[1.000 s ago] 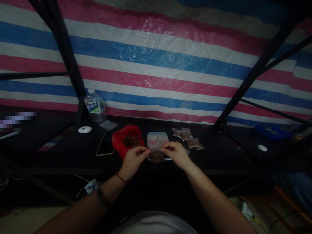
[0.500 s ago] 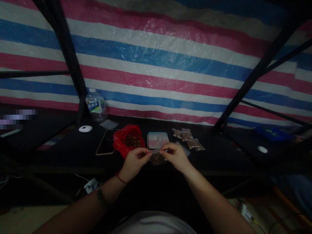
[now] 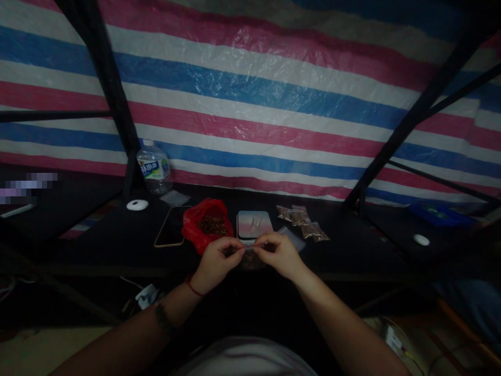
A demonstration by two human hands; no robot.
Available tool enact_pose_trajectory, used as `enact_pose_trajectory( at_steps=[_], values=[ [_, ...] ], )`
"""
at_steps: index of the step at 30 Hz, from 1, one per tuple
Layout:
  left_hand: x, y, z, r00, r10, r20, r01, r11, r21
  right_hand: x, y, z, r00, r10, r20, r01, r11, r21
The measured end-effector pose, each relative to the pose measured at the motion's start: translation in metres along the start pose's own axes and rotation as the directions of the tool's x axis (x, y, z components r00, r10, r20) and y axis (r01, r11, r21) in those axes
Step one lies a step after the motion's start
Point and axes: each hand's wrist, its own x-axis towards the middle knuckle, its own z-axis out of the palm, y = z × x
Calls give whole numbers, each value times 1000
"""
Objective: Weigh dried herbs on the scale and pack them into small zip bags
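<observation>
Both hands have slid a touch lower since a second ago, pulling the small clear bag (image 3: 254,260) down with them, and the fingertips sit a bit closer together now. So right now the left hand (image 3: 216,261) has thumb and index pinched on the bag's top edge, left of center in the frame, with the other fingers curled in loosely. Right hand (image 3: 282,256) is doing the same thing on the other end of that edge. The bag hangs between them at lower center, dark bits inside, though it's pretty dim and blurry down there.

Just above the hands is a flat scale-looking thing (image 3: 254,222) with a pale, shiny top. Left of it there's an open red plastic bag (image 3: 191,225) full of brown dried bits (image 3: 212,225), then a phone (image 3: 170,227) lying flat with a dark screen. Right of center, some filled little packets (image 3: 300,218) are bunched together, and a flat clear bag (image 3: 293,239) lies near the right hand. Further left, a big clear bottle (image 3: 154,169) stands upright by the striped sheet (image 3: 250,112), with a white rounded gadget (image 3: 137,205) on the black tabletop (image 3: 117,237) below it.
</observation>
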Motion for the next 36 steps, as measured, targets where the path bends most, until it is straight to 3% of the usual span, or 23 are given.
enact_pose_trajectory(
  at_steps=[14,20,24,29,33,36],
  values=[
    [-6,-3,3,995,61,75,-69,993,96,-3,-6,8,996,-34,84,36,999,-14],
    [-6,-2,2,992,101,79,-112,983,147,-4,-8,5,989,-121,88,126,990,-62],
    [-5,8,-5,979,188,84,-201,960,194,-4,-12,0,967,-243,74,251,960,-125],
    [-3,22,-16,929,361,87,-371,898,237,-5,-22,-7,920,-390,27,389,904,-177],
    [-2,28,-22,907,420,21,-409,870,274,-6,-31,-14,913,-406,43,407,896,-175],
    [-2,30,-24,902,432,-3,-415,868,272,-6,-34,-18,918,-393,-48,381,910,-161]
  ],
)
